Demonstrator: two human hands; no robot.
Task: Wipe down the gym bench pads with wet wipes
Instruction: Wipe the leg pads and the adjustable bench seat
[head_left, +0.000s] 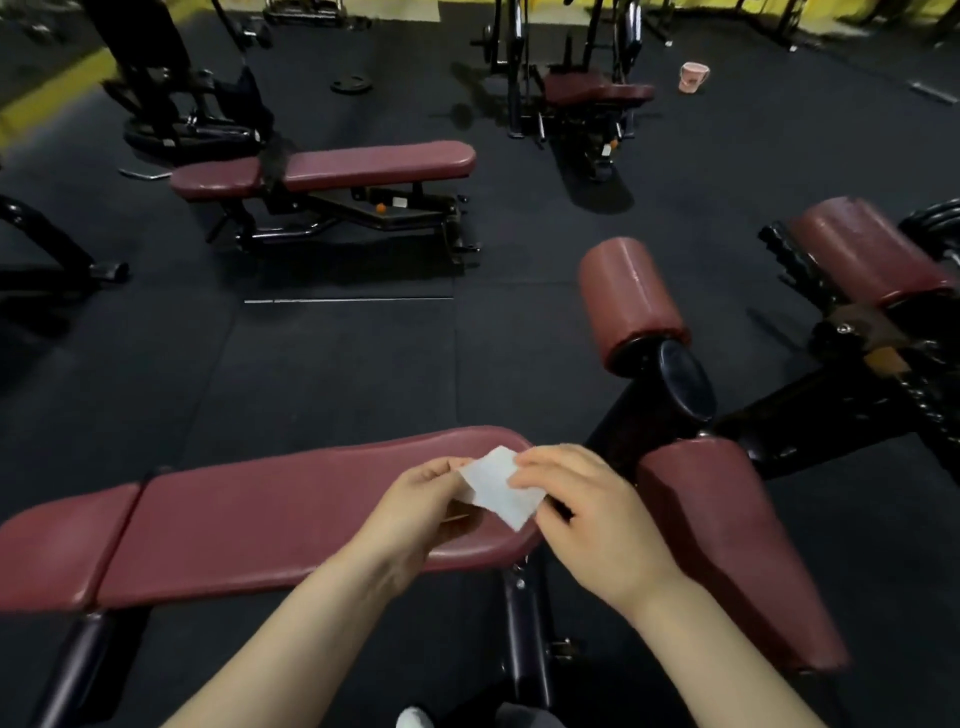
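- You pinch the wet wipe (497, 487) with left hand (415, 512) and right hand (587, 514), above the bench pad (249, 519).
- Likely step: unfolding; next, press it flat onto that pad.

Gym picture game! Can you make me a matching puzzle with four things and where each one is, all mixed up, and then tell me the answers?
Things:
1. wet wipe
2. pink bucket
3. weight plate
4. roller pad

Places:
A. lying flat on the floor, far back, left of the middle
B. standing up just beyond the near bench pad
C. held between the left hand and the right hand
D. on the floor, far back on the right

Pairs: 1-C, 2-D, 3-A, 4-B
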